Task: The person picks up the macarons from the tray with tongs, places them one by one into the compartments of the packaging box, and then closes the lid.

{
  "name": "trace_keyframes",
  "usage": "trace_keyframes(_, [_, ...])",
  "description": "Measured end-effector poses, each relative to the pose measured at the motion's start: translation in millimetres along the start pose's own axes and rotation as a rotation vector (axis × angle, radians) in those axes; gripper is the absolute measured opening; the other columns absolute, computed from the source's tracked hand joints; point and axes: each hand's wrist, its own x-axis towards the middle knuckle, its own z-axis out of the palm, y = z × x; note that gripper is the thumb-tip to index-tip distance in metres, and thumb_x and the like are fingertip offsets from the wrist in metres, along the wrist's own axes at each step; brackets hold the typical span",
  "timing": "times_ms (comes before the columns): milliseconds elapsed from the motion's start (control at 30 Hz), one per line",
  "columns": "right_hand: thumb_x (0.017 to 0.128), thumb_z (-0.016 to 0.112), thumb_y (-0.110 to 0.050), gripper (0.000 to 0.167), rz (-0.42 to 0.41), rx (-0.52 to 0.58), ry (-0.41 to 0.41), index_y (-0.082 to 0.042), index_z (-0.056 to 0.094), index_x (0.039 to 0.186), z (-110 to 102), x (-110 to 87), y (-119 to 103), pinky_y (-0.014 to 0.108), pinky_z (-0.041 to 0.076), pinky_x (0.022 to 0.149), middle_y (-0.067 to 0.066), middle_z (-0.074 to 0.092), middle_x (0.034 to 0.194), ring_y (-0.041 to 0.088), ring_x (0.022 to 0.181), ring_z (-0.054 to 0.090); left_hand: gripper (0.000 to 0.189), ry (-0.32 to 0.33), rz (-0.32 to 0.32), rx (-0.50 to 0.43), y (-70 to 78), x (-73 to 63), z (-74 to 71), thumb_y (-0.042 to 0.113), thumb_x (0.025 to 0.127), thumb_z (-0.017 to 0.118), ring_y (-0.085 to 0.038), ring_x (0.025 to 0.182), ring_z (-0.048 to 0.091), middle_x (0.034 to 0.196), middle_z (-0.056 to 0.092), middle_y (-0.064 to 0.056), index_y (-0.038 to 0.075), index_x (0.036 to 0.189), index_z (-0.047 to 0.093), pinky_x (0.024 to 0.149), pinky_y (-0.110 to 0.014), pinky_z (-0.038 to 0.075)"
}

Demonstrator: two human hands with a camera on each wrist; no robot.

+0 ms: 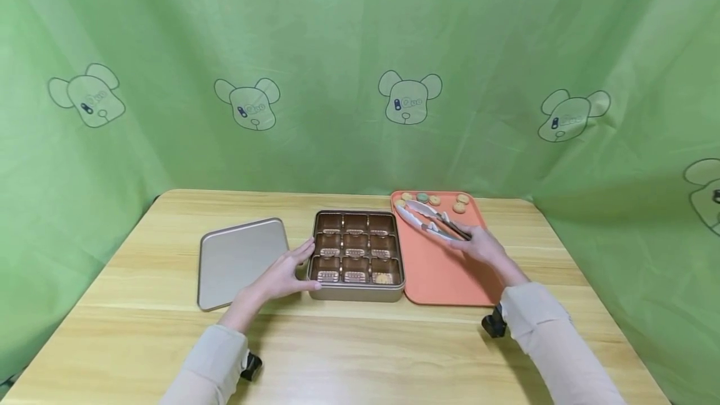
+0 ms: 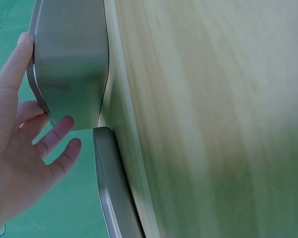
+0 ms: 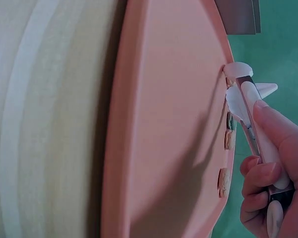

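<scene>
My right hand (image 1: 478,244) grips a pair of tongs (image 1: 433,222), its fingers curled round the handles, as the right wrist view also shows. The spread white tips of the tongs reach the far left corner of the orange tray (image 1: 444,274), close to a pale cookie (image 1: 400,203). My left hand (image 1: 288,272) touches the near left corner of a square tin (image 1: 355,293), thumb along the front rim and fingers spread by the left side. Inside the tin is a brown divided insert (image 1: 354,253). One cookie (image 1: 384,278) lies in its near right compartment.
Several more cookies lie along the tray's far end, among them a green cookie (image 1: 422,197). A flat metal lid (image 1: 242,262) rests on the wooden table (image 1: 349,349) left of the tin. Behind the table hangs a green curtain (image 1: 337,155).
</scene>
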Motion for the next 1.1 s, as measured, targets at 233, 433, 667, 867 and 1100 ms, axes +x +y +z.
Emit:
trace_keyframes(233, [0.087,0.060,-0.034,0.066,-0.022,-0.026,0.028,-0.004,0.034,0.139,3.3,1.3,4.3,0.028,0.033,0.047,0.012,0.043,0.064,0.012,0.045,0.025,0.091,0.007,-0.007,-0.010,1.0,-0.3,1.1,0.039,0.073,0.072,-0.042,0.132,0.024,0.150,0.017,-0.014,-0.003,0.139,0.027,0.108,-0.057,0.015])
trace_keyframes(433, [0.086,0.061,-0.035,0.068,-0.043,-0.003,0.006,-0.002,0.035,0.138,-0.9,-3.1,6.0,0.027,0.033,0.046,0.006,0.041,0.062,0.011,0.046,0.025,0.091,0.002,-0.012,-0.004,0.4,-0.4,1.8,0.040,0.073,0.072,-0.042,0.132,0.023,0.150,0.017,-0.014,-0.003,0.140,0.027,0.109,-0.054,0.015])
trace_keyframes(667, [0.084,0.064,-0.035,0.066,-0.106,-0.061,0.028,0.002,0.042,0.133,-11.9,-15.8,10.3,0.034,0.041,0.067,0.038,0.051,0.116,0.032,0.082,0.050,0.090,0.009,0.005,0.004,0.1,1.0,2.2,0.039,0.073,0.072,-0.040,0.132,0.025,0.149,0.018,-0.015,-0.004,0.139,0.029,0.108,-0.057,0.014])
trace_keyframes(867, [0.083,0.065,-0.033,0.066,-0.105,-0.055,0.025,0.005,0.041,0.132,-12.0,-15.1,11.9,0.032,0.040,0.062,0.039,0.050,0.115,0.027,0.071,0.048,0.089,0.006,0.018,0.006,1.6,-0.2,2.6,0.038,0.073,0.073,-0.042,0.131,0.025,0.149,0.019,-0.016,-0.005,0.138,0.029,0.108,-0.057,0.016])
trace_keyframes(1100, [0.085,0.063,-0.032,0.064,-0.112,-0.061,0.023,0.003,0.039,0.135,-4.1,-10.2,7.8,0.027,0.032,0.050,0.033,0.056,0.107,0.017,0.053,0.035,0.089,0.013,0.016,0.013,0.8,-0.9,0.8,0.037,0.074,0.073,-0.041,0.131,0.026,0.149,0.019,-0.017,-0.005,0.138,0.029,0.107,-0.058,0.017])
